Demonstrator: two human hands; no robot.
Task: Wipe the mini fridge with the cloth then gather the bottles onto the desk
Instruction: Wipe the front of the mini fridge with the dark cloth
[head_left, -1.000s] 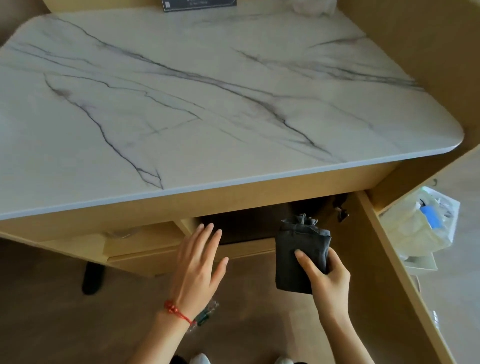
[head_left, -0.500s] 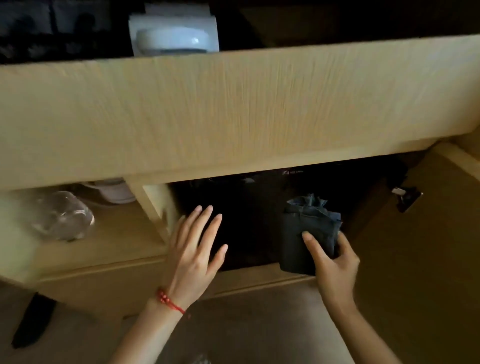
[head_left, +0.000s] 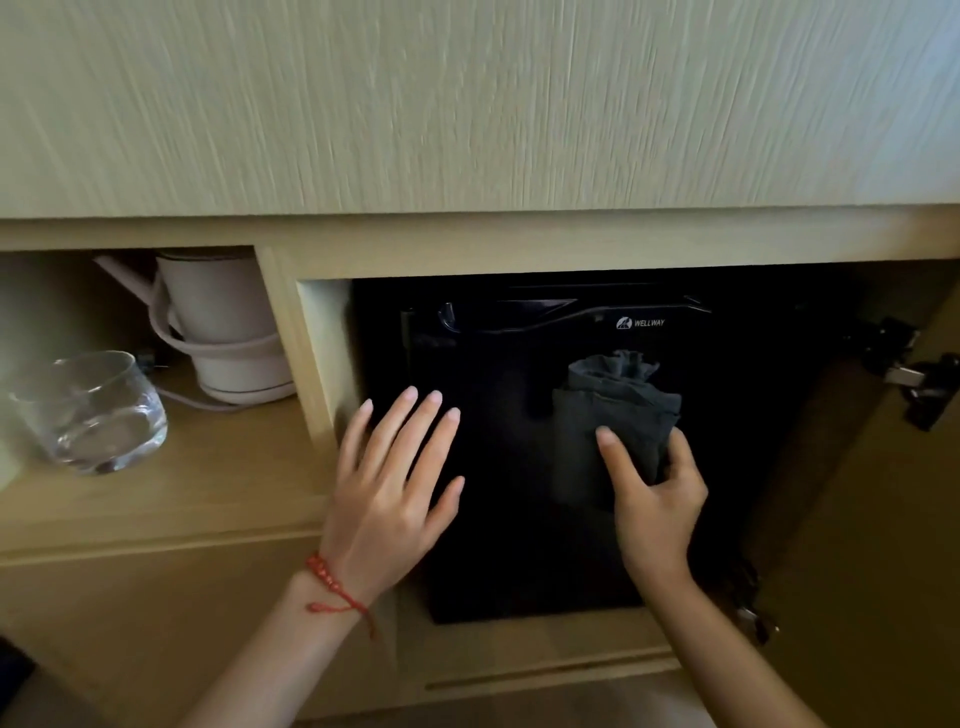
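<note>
A black mini fridge with a white WELLWAY logo sits inside a wooden cabinet niche, its door closed. My right hand grips a folded dark grey cloth and holds it against the fridge door, right of centre. My left hand, with a red string bracelet at the wrist, is spread flat with fingers apart over the left edge of the fridge door. No bottles are in view.
Left of the fridge, an open shelf holds a clear glass tumbler and a white electric kettle with its cord wrapped around it. The open cabinet door with its hinge stands at the right. A wooden panel overhangs above.
The view dropped from the marble desk top to the cabinet niche. Both hands moved forward to the fridge door; the cloth now rests against it.
</note>
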